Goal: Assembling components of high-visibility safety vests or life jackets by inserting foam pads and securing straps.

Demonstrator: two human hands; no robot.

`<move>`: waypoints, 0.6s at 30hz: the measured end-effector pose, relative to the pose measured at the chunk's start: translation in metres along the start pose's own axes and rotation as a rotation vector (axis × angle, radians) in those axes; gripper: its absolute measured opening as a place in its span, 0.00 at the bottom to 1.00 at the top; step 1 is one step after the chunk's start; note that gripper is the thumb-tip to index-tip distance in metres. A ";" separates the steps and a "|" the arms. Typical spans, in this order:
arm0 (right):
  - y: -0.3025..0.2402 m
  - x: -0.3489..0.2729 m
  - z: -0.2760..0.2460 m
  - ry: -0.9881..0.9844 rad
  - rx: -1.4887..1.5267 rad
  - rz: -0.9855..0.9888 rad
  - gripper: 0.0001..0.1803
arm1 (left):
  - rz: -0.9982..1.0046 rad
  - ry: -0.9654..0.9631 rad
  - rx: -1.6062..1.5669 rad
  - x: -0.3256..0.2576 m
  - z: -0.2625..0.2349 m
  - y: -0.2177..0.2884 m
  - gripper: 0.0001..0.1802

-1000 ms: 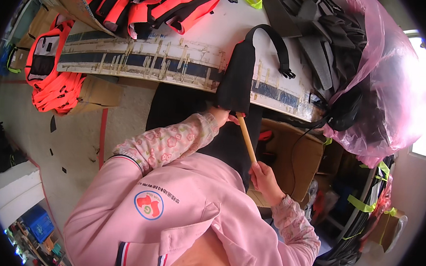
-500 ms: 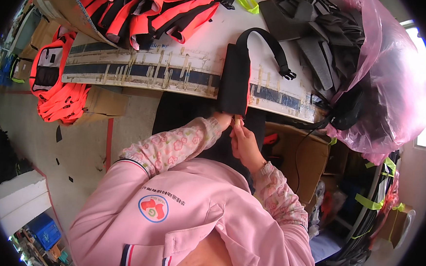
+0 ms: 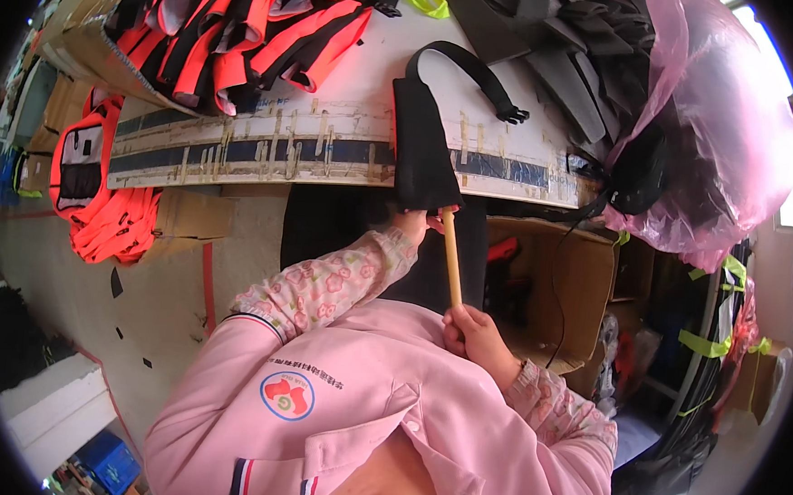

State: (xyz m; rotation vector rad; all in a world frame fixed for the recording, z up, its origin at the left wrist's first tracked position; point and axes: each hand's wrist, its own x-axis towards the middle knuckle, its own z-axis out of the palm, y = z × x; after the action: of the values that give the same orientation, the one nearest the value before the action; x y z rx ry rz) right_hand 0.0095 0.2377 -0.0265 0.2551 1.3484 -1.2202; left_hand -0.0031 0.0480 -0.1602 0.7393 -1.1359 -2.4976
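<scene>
A flat black fabric piece (image 3: 421,149) with a black strap and buckle (image 3: 484,76) lies across the white table edge (image 3: 331,126). My left hand (image 3: 413,221) grips its lower end just below the table edge. My right hand (image 3: 473,334) holds a wooden stick (image 3: 451,255) by its lower end, close to my chest. The stick's upper tip meets the open bottom of the black piece beside my left fingers.
Orange and black vests (image 3: 237,29) are piled at the table's far left, and more hang at the left (image 3: 100,193). Black fabric pieces (image 3: 563,49) and a pink plastic bag (image 3: 712,131) sit at the right. Cardboard boxes (image 3: 575,295) stand under the table.
My right hand went up to the black piece beside the left hand, then drew back down toward my chest. The stick again reaches from it up to the piece's bottom.
</scene>
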 end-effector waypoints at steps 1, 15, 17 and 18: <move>-0.003 0.008 0.004 -0.034 0.044 -0.027 0.15 | 0.029 -0.003 -0.020 -0.003 0.004 0.004 0.14; -0.025 0.068 0.034 -0.012 0.129 -0.169 0.15 | -0.227 0.003 -0.031 -0.008 -0.008 0.004 0.18; -0.008 0.046 0.023 0.054 -0.066 -0.230 0.16 | -0.150 0.005 -0.073 -0.007 -0.006 0.016 0.17; 0.001 0.036 0.015 0.118 -0.265 -0.281 0.17 | -0.075 0.017 -0.118 -0.006 -0.007 0.024 0.17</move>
State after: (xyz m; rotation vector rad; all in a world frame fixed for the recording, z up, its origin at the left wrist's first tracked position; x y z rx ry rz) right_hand 0.0105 0.2079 -0.0521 -0.0535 1.6719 -1.2539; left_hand 0.0072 0.0317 -0.1438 0.7817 -0.9627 -2.5889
